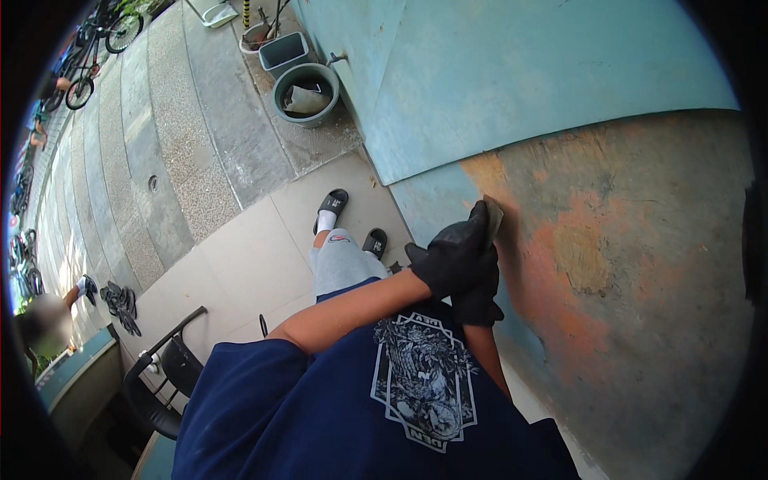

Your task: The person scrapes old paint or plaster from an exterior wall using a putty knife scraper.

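My left hand (442,258), in a black glove, is closed and overlaps my right hand (478,292), which wears a matching glove. Between them the two hands grip a thin, flat grey-brown piece (494,219); its exact kind cannot be made out. It is held up against the wall (580,256), at the border of light blue paint and a worn patch. That patch shows bare grey, orange and tan areas. Most of my right hand's fingers are hidden behind the left glove.
Above the worn patch runs a light blue panel (512,80) with a lower edge. A round grey-green tub (278,100) and a rectangular bin (284,52) stand by the wall. Behind my left side is a black chair (182,364). Sandals (120,304), a person (40,328) and bicycles (104,40) are at far left.
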`<state>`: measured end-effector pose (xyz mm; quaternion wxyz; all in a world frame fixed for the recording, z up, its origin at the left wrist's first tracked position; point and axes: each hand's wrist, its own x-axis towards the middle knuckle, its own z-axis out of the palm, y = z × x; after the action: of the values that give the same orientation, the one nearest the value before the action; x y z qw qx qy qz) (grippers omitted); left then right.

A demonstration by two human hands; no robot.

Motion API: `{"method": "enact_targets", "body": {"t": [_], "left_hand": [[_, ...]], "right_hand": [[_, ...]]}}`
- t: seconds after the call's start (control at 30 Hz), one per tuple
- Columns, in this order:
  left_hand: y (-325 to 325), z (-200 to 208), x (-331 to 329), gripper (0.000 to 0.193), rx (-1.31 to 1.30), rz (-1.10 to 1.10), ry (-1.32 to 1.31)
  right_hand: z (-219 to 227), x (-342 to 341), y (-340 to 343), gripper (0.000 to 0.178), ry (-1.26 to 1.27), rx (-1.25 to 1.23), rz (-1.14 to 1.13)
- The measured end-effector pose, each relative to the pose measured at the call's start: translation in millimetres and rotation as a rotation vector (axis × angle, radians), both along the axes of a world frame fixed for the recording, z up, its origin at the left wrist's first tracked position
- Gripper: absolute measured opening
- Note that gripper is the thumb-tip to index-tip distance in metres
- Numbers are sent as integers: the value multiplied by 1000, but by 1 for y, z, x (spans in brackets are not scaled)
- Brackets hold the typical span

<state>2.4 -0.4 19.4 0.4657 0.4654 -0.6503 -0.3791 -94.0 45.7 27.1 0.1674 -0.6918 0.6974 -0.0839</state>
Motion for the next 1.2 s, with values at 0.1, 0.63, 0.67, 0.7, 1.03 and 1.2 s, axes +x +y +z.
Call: {"method": "enact_targets", "body": {"t": [0.1, 0.63, 0.67, 0.7, 1.03, 1.2], "left_hand": [[-14, -5, 10, 66, 151, -22, -53], [-12, -10, 17, 68, 122, -91, -47], [-15, -11, 22, 69, 161, -91, -21], [-14, -8, 23, 69, 162, -95, -23], [-11, -13, 25, 72, 225, -148, -150], [-18, -9, 30, 72, 79, -153, -171]], "right_hand": [[-7, 11, -26, 58, -1, -8, -18], [-1, 31, -19, 55, -20, -54, -100], [-4, 40, -29, 55, -22, -55, -108], [-5, 40, -29, 54, -23, -57, -117], [-4, 52, -20, 52, -44, -83, -206], [-1, 52, -18, 51, -57, -109, -224]]}}
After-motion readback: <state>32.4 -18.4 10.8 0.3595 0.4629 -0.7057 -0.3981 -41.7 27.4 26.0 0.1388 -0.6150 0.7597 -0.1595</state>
